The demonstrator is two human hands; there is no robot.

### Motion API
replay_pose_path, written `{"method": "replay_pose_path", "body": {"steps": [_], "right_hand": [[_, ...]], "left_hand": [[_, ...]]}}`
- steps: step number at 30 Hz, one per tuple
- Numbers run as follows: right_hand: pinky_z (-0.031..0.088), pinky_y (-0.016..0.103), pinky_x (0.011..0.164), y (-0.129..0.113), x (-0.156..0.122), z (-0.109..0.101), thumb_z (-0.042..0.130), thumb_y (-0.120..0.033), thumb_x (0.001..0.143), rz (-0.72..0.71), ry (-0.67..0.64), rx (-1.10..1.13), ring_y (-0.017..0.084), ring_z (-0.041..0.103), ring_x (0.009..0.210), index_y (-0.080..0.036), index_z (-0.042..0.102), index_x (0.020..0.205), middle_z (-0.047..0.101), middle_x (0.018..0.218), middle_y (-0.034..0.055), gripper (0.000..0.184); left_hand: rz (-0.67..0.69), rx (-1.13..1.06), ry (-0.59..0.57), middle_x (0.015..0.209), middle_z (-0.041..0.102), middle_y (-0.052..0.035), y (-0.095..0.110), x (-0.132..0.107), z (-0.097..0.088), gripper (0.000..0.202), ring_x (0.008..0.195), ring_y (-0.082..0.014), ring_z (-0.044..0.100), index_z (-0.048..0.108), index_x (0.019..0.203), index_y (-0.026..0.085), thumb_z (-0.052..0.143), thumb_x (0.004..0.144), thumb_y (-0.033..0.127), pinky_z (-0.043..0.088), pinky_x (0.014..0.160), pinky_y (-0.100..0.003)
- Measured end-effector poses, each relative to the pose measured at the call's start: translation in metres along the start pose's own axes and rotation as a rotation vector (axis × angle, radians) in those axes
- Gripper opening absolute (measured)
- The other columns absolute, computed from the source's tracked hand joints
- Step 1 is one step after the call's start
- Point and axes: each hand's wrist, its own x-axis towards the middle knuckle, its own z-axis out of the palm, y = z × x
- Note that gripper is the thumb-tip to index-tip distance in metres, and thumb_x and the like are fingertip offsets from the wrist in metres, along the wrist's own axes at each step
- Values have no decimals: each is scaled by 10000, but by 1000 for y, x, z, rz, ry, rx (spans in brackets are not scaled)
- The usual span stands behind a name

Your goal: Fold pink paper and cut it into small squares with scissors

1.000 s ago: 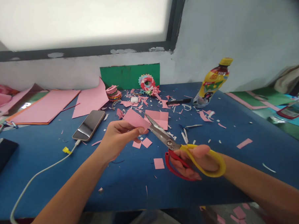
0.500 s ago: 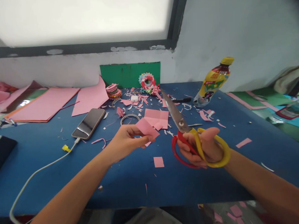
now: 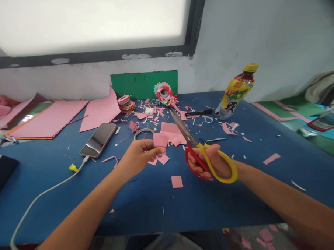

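My left hand (image 3: pixel 138 158) pinches a small pink paper piece (image 3: pixel 160 140) above the blue table (image 3: pixel 48 189). To its right, my right hand (image 3: pixel 213 161) grips red-and-yellow scissors (image 3: pixel 197 147) by the handles. Their blades are closed and point up and to the left, a short way right of the paper, not touching it. Small pink squares (image 3: pixel 177 181) and scraps lie on the table below both hands. A larger pink sheet (image 3: pixel 174 131) lies just behind them.
A phone (image 3: pixel 99 139) on a white cable (image 3: pixel 34 202) lies left of centre. Pink sheets (image 3: pixel 52 118) are at the back left. Green card (image 3: pixel 144 84) and a paper rosette (image 3: pixel 163 92) stand by the wall. A yellow bottle (image 3: pixel 236 92) leans at back right.
The scissors left the paper, swung up with blades closing, then tilted back toward the left. My left hand drew the paper piece down and slightly left; a cut-off bit lies on the table.
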Motion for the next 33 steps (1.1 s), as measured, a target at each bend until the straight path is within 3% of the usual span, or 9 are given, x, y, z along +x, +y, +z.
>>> {"method": "replay_pose_path", "body": {"steps": [4, 9, 12, 15, 18, 22, 29, 33], "right_hand": [[285, 154, 285, -4, -1, -4, 262, -913, 442, -13, 34, -53, 12, 283, 336, -195, 340, 720, 383, 556, -81, 773], [283, 159, 303, -2, -1, -8, 258, -908, 484, -19, 43, -105, 14, 277, 352, -198, 337, 740, 371, 578, -80, 760], [270, 163, 320, -1, -3, -9, 289, -885, 541, 4, 54, -129, 22, 271, 368, -200, 345, 759, 366, 591, -75, 721], [226, 158, 339, -9, -7, -3, 507, -753, 587, 93, 69, -200, 34, 287, 416, -196, 367, 768, 368, 602, -66, 603], [231, 168, 363, -23, -12, 4, 639, -662, 515, 124, 129, -297, 53, 317, 493, -188, 378, 738, 386, 644, -40, 586], [228, 172, 357, -32, -15, 3, 589, -687, 513, 205, 142, -337, 53, 302, 472, -193, 368, 739, 357, 604, -51, 587], [275, 174, 343, -32, -19, -8, 461, -673, 602, 227, -13, -504, 46, 326, 428, -182, 388, 731, 378, 583, -49, 513], [286, 173, 352, -33, -21, -8, 446, -706, 618, 211, -86, -532, 40, 331, 426, -176, 388, 734, 376, 586, -53, 545]], "left_hand": [[60, 306, 99, 505, 414, 43, -3, 0, -4, 297, 469, -75, 336, 520, 556, 155, 587, 729, 387, 250, 432, -197], [108, 485, 168, 537, 393, 42, -6, 0, -7, 241, 499, -90, 343, 492, 580, 169, 503, 777, 307, 266, 454, -209], [120, 370, 177, 592, 501, 21, -5, 1, -7, 184, 537, -102, 419, 550, 642, 168, 544, 760, 310, 316, 470, -207], [89, 175, 188, 674, 600, -10, -2, 2, -7, 187, 589, -116, 504, 605, 709, 160, 630, 707, 346, 370, 491, -206], [78, 34, 244, 638, 596, 5, 0, 1, -7, 266, 530, -96, 498, 613, 824, 156, 687, 663, 354, 374, 458, -196], [159, -86, 295, 584, 515, 56, 0, 0, -7, 449, 489, -72, 460, 540, 1108, 192, 673, 700, 326, 390, 435, -174], [145, -256, 333, 730, 653, -6, 4, -1, -5, 288, 648, -105, 582, 642, 915, 164, 702, 668, 298, 480, 575, -199], [121, -285, 339, 673, 650, -11, 5, -1, -7, 214, 634, -110, 589, 655, 812, 151, 708, 664, 296, 482, 598, -211]]}}
